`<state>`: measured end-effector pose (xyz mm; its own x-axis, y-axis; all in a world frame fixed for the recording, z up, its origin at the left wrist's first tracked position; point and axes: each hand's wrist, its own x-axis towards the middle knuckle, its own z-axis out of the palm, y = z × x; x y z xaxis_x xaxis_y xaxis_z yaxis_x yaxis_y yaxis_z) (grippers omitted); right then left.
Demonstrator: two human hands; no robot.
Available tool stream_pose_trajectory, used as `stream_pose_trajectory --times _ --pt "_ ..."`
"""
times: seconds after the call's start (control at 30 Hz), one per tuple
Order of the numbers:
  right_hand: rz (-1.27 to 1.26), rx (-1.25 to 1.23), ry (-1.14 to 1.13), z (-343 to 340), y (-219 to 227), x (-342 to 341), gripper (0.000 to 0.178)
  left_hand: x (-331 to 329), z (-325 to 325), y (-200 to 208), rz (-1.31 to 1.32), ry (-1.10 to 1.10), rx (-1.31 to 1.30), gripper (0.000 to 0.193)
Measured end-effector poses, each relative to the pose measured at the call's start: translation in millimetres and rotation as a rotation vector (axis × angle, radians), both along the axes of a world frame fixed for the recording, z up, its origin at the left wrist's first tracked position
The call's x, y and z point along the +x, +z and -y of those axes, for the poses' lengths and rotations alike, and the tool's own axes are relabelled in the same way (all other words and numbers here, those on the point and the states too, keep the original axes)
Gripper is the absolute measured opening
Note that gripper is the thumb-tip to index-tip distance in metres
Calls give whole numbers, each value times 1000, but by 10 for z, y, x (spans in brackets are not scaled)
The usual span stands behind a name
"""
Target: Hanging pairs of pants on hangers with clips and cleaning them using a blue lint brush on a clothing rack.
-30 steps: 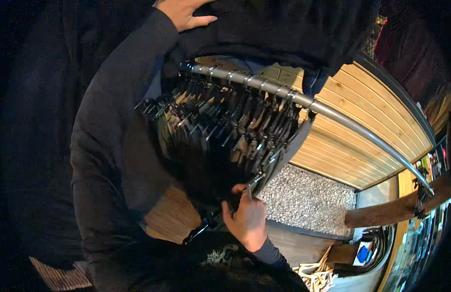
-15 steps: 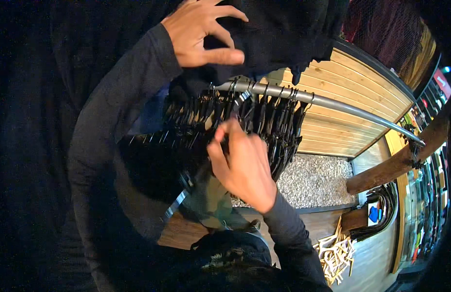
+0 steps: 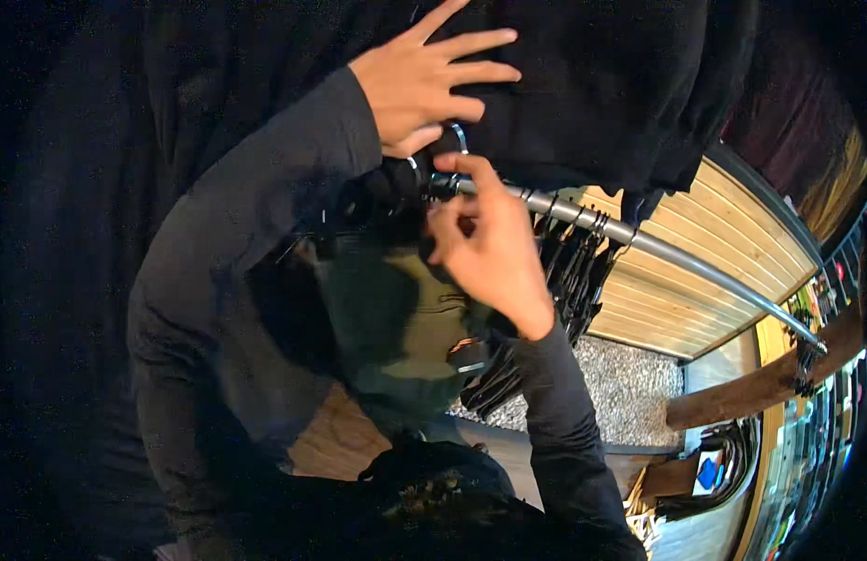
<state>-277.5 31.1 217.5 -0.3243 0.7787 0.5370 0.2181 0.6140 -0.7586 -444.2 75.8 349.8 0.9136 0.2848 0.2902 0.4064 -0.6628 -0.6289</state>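
Note:
My left hand [image 3: 429, 84] lies with its fingers spread against black garments [image 3: 602, 93] above the metal clothes rail [image 3: 672, 245]. Close below it, my right hand [image 3: 499, 248] is at the rail, fingers curled in and the index finger raised over the bar. What its fingertips grip is hidden and blurred. Next to them hangs a green-and-tan camouflage garment [image 3: 424, 323] with a small tag near its side. Shiny hook-like pieces show between my two hands. Several black hangers [image 3: 578, 271] sit along the rail to the right.
A wooden plank panel [image 3: 709, 220] stands behind the rail, above a bed of pale gravel [image 3: 630, 374]. At the right, a brown log post [image 3: 733, 402] meets the rail's end. Glass shelving [image 3: 817, 449] lines the far right.
My right hand has come up to the rail, and the camouflage garment now hangs in fuller view beside it. My left hand's fingers have spread out. The view has shifted.

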Motion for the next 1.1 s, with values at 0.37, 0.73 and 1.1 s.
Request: stream_pose_trajectory --times 0.37,0.73,1.1 --pt "378 512 -26 -894 -221 56 19 -704 -227 76 -235 -137 30 66" --pt "570 182 274 -2116 -1658 -817 43 -779 6 31 -293 15 118 75" --pt "859 489 191 -2316 -2185 -401 38 -843 165 84 -232 69 -97 57"
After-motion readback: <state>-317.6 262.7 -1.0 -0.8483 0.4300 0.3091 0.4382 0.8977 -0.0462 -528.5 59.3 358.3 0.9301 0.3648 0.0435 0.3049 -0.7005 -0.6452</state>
